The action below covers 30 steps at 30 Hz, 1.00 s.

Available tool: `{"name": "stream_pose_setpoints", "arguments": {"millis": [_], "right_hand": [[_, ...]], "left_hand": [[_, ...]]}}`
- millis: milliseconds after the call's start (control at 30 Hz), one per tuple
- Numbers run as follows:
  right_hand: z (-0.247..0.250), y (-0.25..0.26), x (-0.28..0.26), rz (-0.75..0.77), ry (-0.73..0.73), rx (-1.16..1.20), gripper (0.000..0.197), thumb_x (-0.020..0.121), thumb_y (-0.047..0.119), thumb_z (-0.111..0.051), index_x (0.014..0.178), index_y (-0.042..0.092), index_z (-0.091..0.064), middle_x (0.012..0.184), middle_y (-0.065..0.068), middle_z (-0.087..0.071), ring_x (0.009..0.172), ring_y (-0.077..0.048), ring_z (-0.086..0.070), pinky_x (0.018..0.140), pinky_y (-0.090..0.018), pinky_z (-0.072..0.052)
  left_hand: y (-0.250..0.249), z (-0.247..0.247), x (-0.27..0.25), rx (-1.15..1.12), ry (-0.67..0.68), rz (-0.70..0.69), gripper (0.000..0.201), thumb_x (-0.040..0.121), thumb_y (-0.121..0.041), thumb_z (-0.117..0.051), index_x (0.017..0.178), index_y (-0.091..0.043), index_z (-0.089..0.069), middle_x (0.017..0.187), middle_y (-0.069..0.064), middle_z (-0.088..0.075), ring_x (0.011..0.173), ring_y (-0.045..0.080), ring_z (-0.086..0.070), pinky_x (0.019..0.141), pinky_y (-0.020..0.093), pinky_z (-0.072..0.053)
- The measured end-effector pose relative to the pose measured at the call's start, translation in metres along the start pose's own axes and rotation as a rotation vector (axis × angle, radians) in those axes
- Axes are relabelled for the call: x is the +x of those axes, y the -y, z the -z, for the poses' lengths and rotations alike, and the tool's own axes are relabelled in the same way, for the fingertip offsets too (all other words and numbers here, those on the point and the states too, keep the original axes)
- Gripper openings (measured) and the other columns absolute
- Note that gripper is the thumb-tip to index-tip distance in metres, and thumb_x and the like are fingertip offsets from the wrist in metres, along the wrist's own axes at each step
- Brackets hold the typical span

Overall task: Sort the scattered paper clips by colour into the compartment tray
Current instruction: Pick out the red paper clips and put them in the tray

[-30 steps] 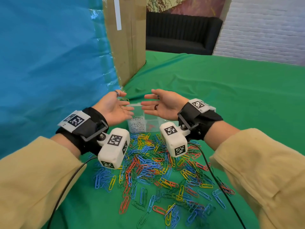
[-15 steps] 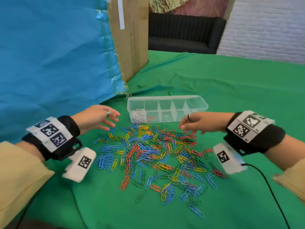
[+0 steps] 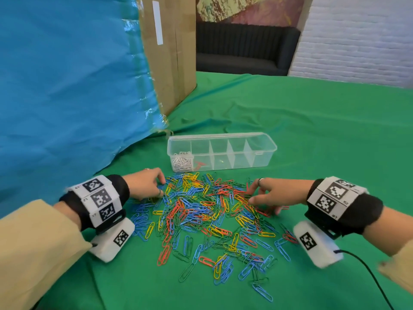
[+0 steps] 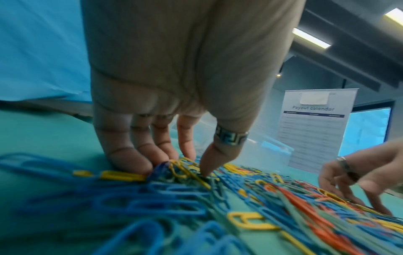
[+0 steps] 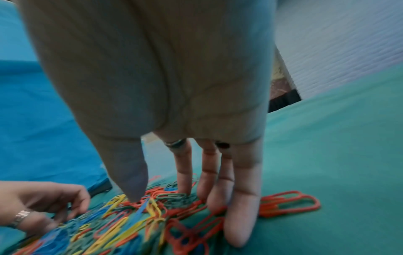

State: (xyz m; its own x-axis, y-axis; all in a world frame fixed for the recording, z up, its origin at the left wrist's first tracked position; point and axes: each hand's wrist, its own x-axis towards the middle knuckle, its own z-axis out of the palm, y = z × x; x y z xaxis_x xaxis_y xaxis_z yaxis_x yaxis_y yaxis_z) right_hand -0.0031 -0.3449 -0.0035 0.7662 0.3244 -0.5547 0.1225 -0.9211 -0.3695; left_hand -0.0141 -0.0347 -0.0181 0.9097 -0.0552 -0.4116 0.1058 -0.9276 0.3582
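Observation:
A heap of blue, red, yellow and green paper clips [image 3: 201,218] lies on the green cloth. Behind it stands the clear compartment tray [image 3: 261,151]. Its leftmost compartment holds white clips [image 3: 182,162], and a red clip [image 3: 200,165] lies in the one beside it. My left hand [image 3: 162,186] is at the heap's far left edge. In the left wrist view its fingertips [image 4: 135,163] and ringed thumb press down among blue and yellow clips [image 4: 185,165]. My right hand [image 3: 252,195] rests on the right edge with straight, spread fingers [image 5: 237,224] over red clips [image 5: 290,203].
A tall cardboard box [image 3: 169,63] and a blue sheet [image 3: 67,86] rise at the left and back left. A black cable [image 3: 366,265] trails from the right wrist camera. Bare green cloth [image 3: 312,121] spreads to the right and behind the tray.
Both hands were raised in front of the tray with palms facing each other. They have since moved apart, turned palm down and dropped onto the two sides of the heap.

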Motion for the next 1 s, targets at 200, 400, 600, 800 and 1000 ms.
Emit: {"name": "stream_pose_setpoints", "arguments": {"millis": [200, 400, 600, 800, 1000], "right_hand": [[0.020, 0.024, 0.002, 0.126, -0.048, -0.086, 0.035, 0.096, 0.032, -0.046, 0.127, 0.016, -0.049, 0.120, -0.003, -0.054, 0.095, -0.018, -0.055, 0.084, -0.037, -0.052], [0.008, 0.045, 0.021, 0.157, -0.043, -0.318, 0.061, 0.097, 0.041, -0.040, 0.148, 0.013, -0.021, 0.152, -0.009, -0.028, 0.138, -0.021, -0.032, 0.112, -0.028, -0.023], [-0.006, 0.046, 0.014, 0.307, 0.052, -0.352, 0.046, 0.097, 0.036, -0.044, 0.139, 0.016, -0.042, 0.142, -0.009, -0.045, 0.131, -0.023, -0.041, 0.109, -0.033, -0.031], [0.003, 0.049, 0.026, 0.339, -0.093, -0.382, 0.054, 0.097, 0.028, -0.044, 0.147, 0.016, -0.027, 0.152, -0.001, -0.031, 0.136, -0.016, -0.034, 0.111, -0.025, -0.026], [-0.014, 0.061, 0.017, 0.424, 0.057, -0.393, 0.054, 0.093, 0.010, -0.042, 0.145, 0.019, -0.032, 0.152, 0.002, -0.030, 0.134, -0.017, -0.036, 0.111, -0.027, -0.026]], "left_hand": [[-0.023, 0.007, -0.005, 0.040, -0.012, -0.175, 0.036, 0.090, -0.016, -0.055, 0.126, -0.018, -0.049, 0.115, 0.007, -0.054, 0.089, 0.012, -0.053, 0.079, 0.021, -0.043], [-0.048, -0.021, -0.003, 0.330, 0.209, -0.174, 0.083, 0.091, -0.051, -0.047, 0.149, -0.024, 0.005, 0.157, 0.007, 0.015, 0.145, 0.027, 0.008, 0.118, 0.041, -0.005], [-0.038, 0.000, -0.012, 0.158, 0.292, -0.414, 0.058, 0.093, -0.023, -0.054, 0.145, -0.025, -0.028, 0.154, -0.007, -0.021, 0.140, 0.005, -0.022, 0.112, 0.015, -0.014], [-0.010, 0.005, -0.010, 0.294, 0.017, -0.393, 0.060, 0.093, -0.025, -0.053, 0.146, -0.029, -0.024, 0.156, -0.008, -0.014, 0.141, 0.004, -0.018, 0.110, 0.012, -0.009], [-0.021, -0.009, -0.018, 0.208, 0.247, -0.454, 0.064, 0.088, -0.033, -0.061, 0.143, -0.032, -0.028, 0.152, -0.014, -0.019, 0.140, 0.002, -0.019, 0.113, 0.014, -0.009]]}}
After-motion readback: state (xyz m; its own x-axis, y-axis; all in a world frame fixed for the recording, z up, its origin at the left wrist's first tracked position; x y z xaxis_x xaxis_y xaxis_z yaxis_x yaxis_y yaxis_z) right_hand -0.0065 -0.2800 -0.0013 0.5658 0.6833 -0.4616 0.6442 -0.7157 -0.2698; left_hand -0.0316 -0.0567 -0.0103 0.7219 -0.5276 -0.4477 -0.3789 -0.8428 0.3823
